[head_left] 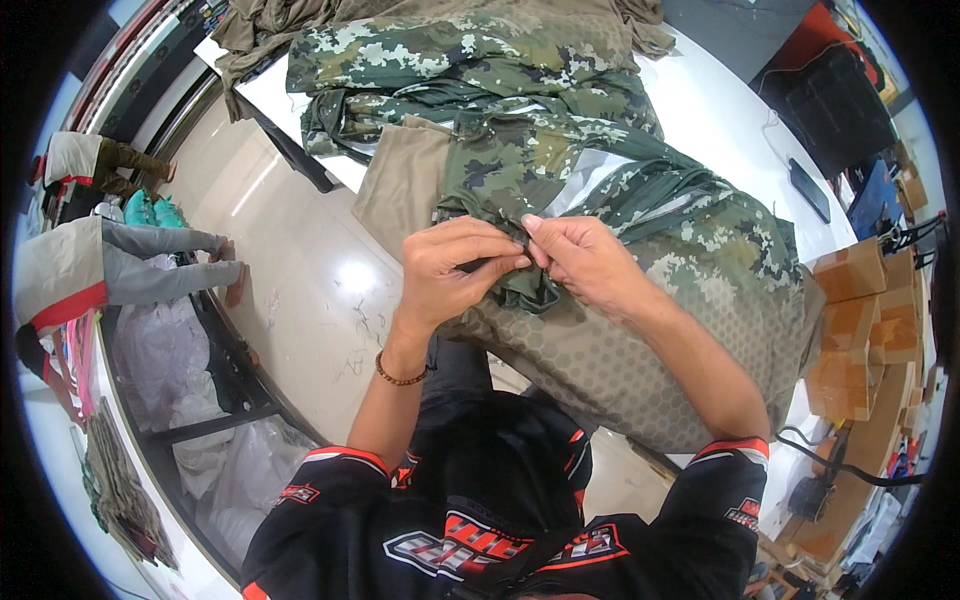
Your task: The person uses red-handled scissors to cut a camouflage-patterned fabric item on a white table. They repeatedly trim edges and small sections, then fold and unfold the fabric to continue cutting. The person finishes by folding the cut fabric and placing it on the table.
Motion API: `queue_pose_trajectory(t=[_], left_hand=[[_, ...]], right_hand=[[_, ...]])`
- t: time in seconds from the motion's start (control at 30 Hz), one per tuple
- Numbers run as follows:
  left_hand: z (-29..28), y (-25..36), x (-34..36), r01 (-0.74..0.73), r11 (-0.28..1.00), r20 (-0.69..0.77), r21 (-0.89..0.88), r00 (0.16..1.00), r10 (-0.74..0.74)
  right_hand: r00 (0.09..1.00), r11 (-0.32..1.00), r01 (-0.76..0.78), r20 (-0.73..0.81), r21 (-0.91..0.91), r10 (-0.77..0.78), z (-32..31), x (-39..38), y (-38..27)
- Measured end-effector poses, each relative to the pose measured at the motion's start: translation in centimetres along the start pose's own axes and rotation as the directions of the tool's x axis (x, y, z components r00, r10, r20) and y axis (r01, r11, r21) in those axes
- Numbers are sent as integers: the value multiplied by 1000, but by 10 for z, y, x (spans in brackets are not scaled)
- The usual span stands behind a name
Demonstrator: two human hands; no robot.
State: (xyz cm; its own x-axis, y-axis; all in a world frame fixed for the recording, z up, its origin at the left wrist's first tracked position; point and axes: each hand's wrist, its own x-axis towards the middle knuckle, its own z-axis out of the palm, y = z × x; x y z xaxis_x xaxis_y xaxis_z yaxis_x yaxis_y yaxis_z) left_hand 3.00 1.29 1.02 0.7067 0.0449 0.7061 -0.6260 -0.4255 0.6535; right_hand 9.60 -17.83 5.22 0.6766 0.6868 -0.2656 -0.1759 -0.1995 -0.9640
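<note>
Both hands, left [455,275] and right [590,262], fingers pinching camouflage garment [640,250] on white worktop [720,120]; brown cardboard boxes [850,320] stacked right.

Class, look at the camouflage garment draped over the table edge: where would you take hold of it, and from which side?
Probably at the dark green hem fold of the camouflage garment, where the left hand and right hand already pinch it. Come from the near side, above the table edge: there the cloth bunches into a raised ridge facing the person, while the rest lies flat.
</note>
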Motion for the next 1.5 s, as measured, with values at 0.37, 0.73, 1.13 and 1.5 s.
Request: queue_pose_trajectory(t=[0.37, 0.73, 1.13, 1.5], left_hand=[[-45, -5, -21, 131, 932, -182, -337, 962, -202], [-124, -21, -38, 454, 883, -701, 117, 668, -251], [32, 35, 24, 267, 907, -292, 324, 941, -173], [24, 17, 15, 422, 882, -271, -209, 841, -467]], right_hand=[[961, 915, 270, -147, 300, -235, -12, -9, -4], [828, 864, 478, -249, -157, -503, -9, 16, 16], [779, 816, 502, -260, -286, -570, -8, 11, 18], [763, 773, 504, -221, -384, -607, -4, 8, 12]])
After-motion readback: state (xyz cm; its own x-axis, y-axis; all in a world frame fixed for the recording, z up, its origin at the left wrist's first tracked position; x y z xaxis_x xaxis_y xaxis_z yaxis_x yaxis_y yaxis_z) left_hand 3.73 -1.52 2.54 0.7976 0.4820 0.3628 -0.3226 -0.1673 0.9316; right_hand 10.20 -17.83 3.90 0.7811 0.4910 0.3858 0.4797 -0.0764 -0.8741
